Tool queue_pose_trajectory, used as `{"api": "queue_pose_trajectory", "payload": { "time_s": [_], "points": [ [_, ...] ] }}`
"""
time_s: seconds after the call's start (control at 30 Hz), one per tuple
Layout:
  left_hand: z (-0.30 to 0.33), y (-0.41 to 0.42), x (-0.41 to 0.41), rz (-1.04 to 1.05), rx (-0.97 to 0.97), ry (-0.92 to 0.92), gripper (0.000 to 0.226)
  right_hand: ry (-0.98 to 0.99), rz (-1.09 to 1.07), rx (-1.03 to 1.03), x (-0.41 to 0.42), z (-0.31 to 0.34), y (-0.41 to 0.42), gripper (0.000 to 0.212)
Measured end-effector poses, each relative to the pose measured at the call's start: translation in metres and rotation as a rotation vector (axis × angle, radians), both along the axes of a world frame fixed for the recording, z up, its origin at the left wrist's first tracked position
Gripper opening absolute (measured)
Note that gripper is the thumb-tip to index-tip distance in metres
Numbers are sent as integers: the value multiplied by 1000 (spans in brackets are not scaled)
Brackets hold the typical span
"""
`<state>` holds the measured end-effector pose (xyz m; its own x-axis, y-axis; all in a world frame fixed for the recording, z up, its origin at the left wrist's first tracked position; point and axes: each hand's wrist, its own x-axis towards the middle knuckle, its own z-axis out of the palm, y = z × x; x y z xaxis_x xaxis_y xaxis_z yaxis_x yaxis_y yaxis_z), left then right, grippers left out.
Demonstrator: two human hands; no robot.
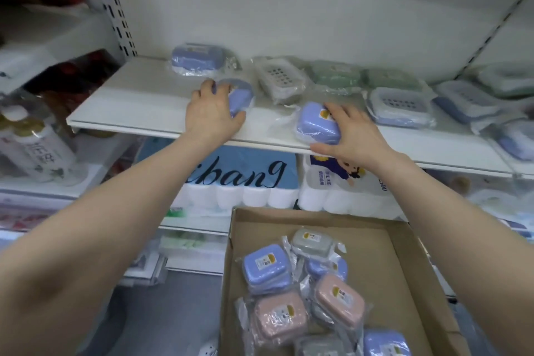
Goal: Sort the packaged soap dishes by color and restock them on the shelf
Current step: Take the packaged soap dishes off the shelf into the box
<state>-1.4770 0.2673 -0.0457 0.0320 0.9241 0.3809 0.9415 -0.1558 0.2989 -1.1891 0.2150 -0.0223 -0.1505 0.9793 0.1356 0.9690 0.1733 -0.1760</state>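
1. My left hand (215,113) grips a blue packaged soap dish (239,95) on the white shelf (130,101), just in front of another blue soap dish (198,59) at the back.
2. My right hand (351,134) holds a second blue dish (316,123) at the shelf's front edge.
3. Further right on the shelf lie a grey dish (281,78), green dishes (338,76) and more blue ones (400,107).
4. Below, a cardboard box (404,269) holds blue, pink and grey packaged dishes (339,299).

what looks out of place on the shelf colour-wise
On the white shelf, a white-and-grey wrapped soap dish sits between the blue wrapped dishes and green wrapped dishes, breaking the colour grouping.
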Motion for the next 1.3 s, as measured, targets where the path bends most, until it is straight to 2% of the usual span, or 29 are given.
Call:
{"api": "queue_pose_trajectory", "payload": {
  "time_s": [0.1,0.17,0.3,0.47,0.6,0.7,0.8,0.87,1.03,1.3],
  "points": [
    [-5,-32,12,-5,60,-70,60,-13,32,65,12,-2,-15,90],
    [-12,-58,23,-7,122,-110,69,-2,34,123,24,-9,-30,90],
    [-38,-118,43,3,202,-214,81,130,4,240,48,-29,-63,92],
    [-96,-187,72,24,154,-253,75,256,24,291,69,-69,-108,92],
    [-153,-245,93,19,-58,-256,75,279,29,121,90,-136,-152,86],
    [-199,-280,101,-4,-247,-173,77,272,-111,-128,105,-195,-182,86],
    [-232,-302,102,-15,-528,-108,83,141,-222,-369,112,-242,-199,92],
    [-247,-307,102,-23,-625,-68,83,62,-198,-464,110,-262,-202,87],
    [-268,-291,107,-75,-698,81,76,12,-65,-603,92,-290,-189,70],
    [-290,-265,114,-118,-650,175,72,40,-79,-521,79,-319,-152,60]
  ]
}}
